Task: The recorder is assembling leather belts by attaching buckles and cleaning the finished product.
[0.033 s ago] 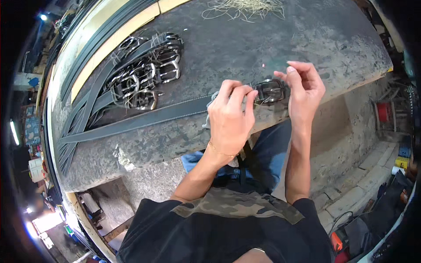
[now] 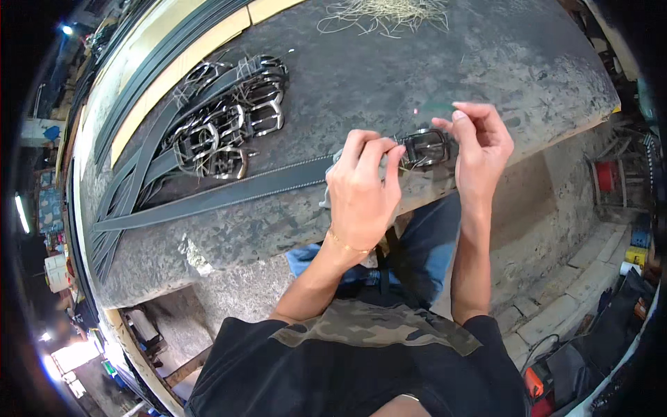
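Note:
A long black leather belt (image 2: 229,193) with stitched edges lies across the grey stone worktop (image 2: 389,76). At its right end is a silver metal buckle (image 2: 425,147). My left hand (image 2: 361,198) grips the belt's end just left of the buckle, fingers curled over the strap. My right hand (image 2: 481,149) pinches the buckle's right side with thumb and fingertips, lifting it slightly off the worktop near the front edge. Whether a thin thread runs between my fingers is too small to tell.
A bundle of several black belts with silver buckles (image 2: 229,125) lies at the left. Long black straps (image 2: 132,83) run along the far left edge. Pale loose fibres (image 2: 389,12) lie at the back. A red spool (image 2: 606,177) stands on the floor, right.

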### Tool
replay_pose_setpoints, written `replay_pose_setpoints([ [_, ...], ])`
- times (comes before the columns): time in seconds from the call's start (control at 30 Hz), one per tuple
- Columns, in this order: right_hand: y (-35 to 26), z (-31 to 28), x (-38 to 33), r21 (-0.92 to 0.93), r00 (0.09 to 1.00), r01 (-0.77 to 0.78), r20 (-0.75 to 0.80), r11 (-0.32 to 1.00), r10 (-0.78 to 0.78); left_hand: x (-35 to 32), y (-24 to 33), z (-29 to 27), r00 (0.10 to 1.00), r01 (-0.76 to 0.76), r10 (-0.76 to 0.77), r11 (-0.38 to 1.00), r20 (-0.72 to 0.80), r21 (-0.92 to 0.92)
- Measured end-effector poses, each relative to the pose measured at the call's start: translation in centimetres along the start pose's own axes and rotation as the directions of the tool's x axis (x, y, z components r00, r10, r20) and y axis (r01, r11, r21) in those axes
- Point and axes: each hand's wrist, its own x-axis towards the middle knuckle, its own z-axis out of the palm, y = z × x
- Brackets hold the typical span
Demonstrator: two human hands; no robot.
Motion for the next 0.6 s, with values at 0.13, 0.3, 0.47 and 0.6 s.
replay_pose_setpoints([
  [0.13,0.4,-0.2,-0.2,-0.014,0.999,0.032,0.0,0.999,-0.032,0.3,0.5,-0.3,0.991,0.101,-0.097,0.994,0.09,-0.039],
  [0.3,0.2,0.0,-0.4,-0.059,0.998,0.055,0.003,0.997,-0.055,0.3,-0.4,0.2,0.997,-0.03,0.027,0.999,0.078,0.025],
  [0.47,0.9,-0.4,-0.6,-0.117,0.989,0.13,0.08,0.985,-0.121,0.2,-0.5,0.1,0.995,-0.049,0.048,0.999,0.091,0.014],
  [0.6,0.7,-0.4,-0.6,-0.133,0.991,0.118,0.081,0.984,-0.108,0.2,-0.5,-0.1,0.989,-0.087,0.088,0.996,0.118,-0.012],
])
